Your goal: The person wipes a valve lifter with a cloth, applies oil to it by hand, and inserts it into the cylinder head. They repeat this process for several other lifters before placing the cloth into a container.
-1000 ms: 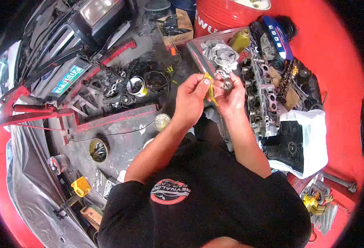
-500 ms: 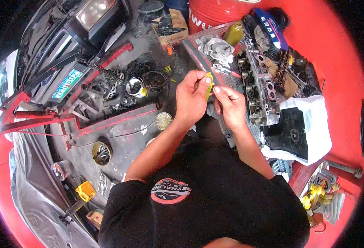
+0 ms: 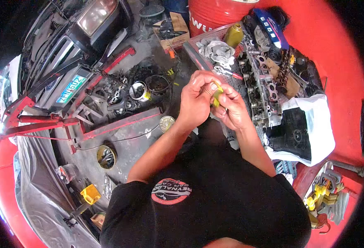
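Observation:
My left hand (image 3: 195,99) pinches a small yellow-green piece (image 3: 217,94) between thumb and fingers. My right hand (image 3: 234,108) meets it from the other side, its fingers closed on the same piece. What the piece is cannot be made out. Just beyond the hands, a metal tray (image 3: 199,56) holds a crumpled grey rag (image 3: 217,50), a red-handled tool (image 3: 232,74) and an olive bottle (image 3: 233,35). An engine cylinder head (image 3: 261,89) lies to the right of my right hand.
A car front (image 3: 92,25) and red hoist arms (image 3: 124,123) are at the left. Tins (image 3: 106,156) and an open cardboard box (image 3: 174,31) stand on the floor. A red drum (image 3: 215,14) is behind the tray; a white-wrapped dark part (image 3: 292,134) lies right.
Both hands have drawn closer together around the yellow-green piece, which now sits slightly lower and further right. The surroundings have shifted a little with the camera.

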A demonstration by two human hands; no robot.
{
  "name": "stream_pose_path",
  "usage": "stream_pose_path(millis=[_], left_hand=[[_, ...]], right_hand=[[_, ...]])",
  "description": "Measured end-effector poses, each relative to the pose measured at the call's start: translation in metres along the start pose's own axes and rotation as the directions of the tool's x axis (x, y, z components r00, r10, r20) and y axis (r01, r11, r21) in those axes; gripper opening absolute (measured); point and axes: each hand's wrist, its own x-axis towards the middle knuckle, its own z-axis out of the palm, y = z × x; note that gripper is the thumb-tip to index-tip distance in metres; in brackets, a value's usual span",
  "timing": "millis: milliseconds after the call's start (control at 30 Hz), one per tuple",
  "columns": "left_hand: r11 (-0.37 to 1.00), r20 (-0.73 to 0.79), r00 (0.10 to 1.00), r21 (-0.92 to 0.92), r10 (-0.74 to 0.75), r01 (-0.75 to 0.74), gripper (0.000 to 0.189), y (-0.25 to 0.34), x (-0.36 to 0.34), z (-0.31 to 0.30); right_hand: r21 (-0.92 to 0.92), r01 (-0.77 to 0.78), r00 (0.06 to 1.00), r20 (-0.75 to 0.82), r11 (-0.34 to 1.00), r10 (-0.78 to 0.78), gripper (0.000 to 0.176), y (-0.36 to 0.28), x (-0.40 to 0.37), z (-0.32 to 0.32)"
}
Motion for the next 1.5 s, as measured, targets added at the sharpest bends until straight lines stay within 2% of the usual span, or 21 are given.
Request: stream_pose_path(millis=[67, 167, 300, 367, 600, 667, 700, 800, 1100, 1167, 1200, 1267, 1300, 1333, 1367, 1433, 1500], left_hand=[[1.0, 0.021, 1.0, -0.014, -0.022, 0.022, 0.004, 0.004, 0.001, 0.0], [1.0, 0.032, 0.999, -0.013, -0.025, 0.026, 0.004, 0.004, 0.002, -0.001], [0.997, 0.006, 1.0, -0.076, 0.001, 0.0, 0.004, 0.0, 0.005, -0.001], [0.999, -0.003, 1.0, -0.028, 0.028, -0.028, 0.004, 0.001, 0.006, 0.0], [0.999, -0.021, 1.0, -0.036, -0.007, 0.007, 0.005, -0.004, 0.006, 0.0], [0.997, -0.032, 0.997, 0.03, 0.075, -0.074, 0.005, -0.003, 0.007, 0.001], [0.991, -0.037, 0.992, 0.063, 0.117, -0.115, 0.005, -0.002, 0.008, 0.001], [0.995, -0.049, 0.996, 0.062, 0.08, -0.077, 0.004, 0.003, 0.007, 0.0], [0.922, -0.079, 0.955, 0.293, 0.287, -0.252, 0.004, 0.011, 0.011, -0.007], [0.953, -0.137, 0.959, 0.214, 0.246, -0.214, 0.004, 0.014, 0.01, -0.008], [0.966, -0.164, 0.961, 0.173, 0.223, -0.194, 0.004, 0.016, 0.009, -0.009], [0.92, -0.158, 0.932, 0.277, 0.327, -0.275, 0.004, 0.025, 0.015, -0.018], [0.892, -0.154, 0.914, 0.329, 0.375, -0.31, 0.004, 0.031, 0.017, -0.026], [0.813, -0.082, 0.896, 0.463, 0.437, -0.354, 0.006, 0.033, 0.02, -0.037], [0.842, -0.13, 0.935, 0.488, 0.331, -0.231, 0.017, 0.035, 0.019, -0.045], [0.734, -0.057, 0.983, 0.673, 0.173, -0.09, 0.03, 0.027, 0.021, -0.082], [0.303, -0.011, 0.999, 0.953, 0.034, 0.0, 0.039, -0.007, 0.015, -0.124]], right_hand=[[0.075, -0.006, 0.995, 0.098, 0.997, -0.001, 0.025, -0.002, -0.001, -0.002], [0.04, 0.0, 0.987, 0.161, 0.999, -0.007, 0.028, -0.002, 0.004, -0.012], [0.023, 0.0, 0.995, 0.103, 1.0, -0.002, 0.027, -0.009, 0.007, -0.009], [0.044, 0.029, 0.994, 0.1, 0.999, -0.033, 0.027, -0.007, 0.007, -0.007], [0.236, 0.004, 0.992, 0.118, 0.972, -0.033, 0.028, -0.002, 0.008, -0.003], [0.278, 0.003, 0.988, 0.148, 0.96, -0.046, 0.028, -0.001, 0.009, -0.002], [0.277, 0.001, 0.989, 0.14, 0.961, -0.041, 0.028, -0.002, 0.009, 0.0], [0.268, -0.007, 0.991, 0.128, 0.963, -0.029, 0.03, -0.003, 0.008, 0.003], [0.203, 0.021, 0.987, 0.153, 0.979, -0.053, 0.036, -0.003, 0.015, -0.001], [0.177, 0.017, 0.985, 0.165, 0.984, -0.046, 0.036, -0.003, 0.017, -0.003], [0.158, 0.045, 0.991, 0.114, 0.986, -0.064, 0.036, -0.002, 0.016, -0.007], [0.113, 0.105, 0.994, 0.019, 0.988, -0.107, 0.035, -0.003, 0.017, -0.018], [0.095, 0.113, 0.992, 0.048, 0.989, -0.118, 0.035, -0.006, 0.017, -0.02], [0.076, 0.122, 0.989, 0.076, 0.99, -0.127, 0.034, -0.01, 0.015, -0.021], [0.056, 0.131, 0.985, 0.102, 0.99, -0.136, 0.034, -0.014, 0.014, -0.022], [0.046, 0.145, 0.975, 0.162, 0.988, -0.151, 0.037, -0.02, 0.012, -0.023], [0.047, 0.156, 0.968, 0.19, 0.987, -0.162, 0.038, -0.024, 0.011, -0.025]])
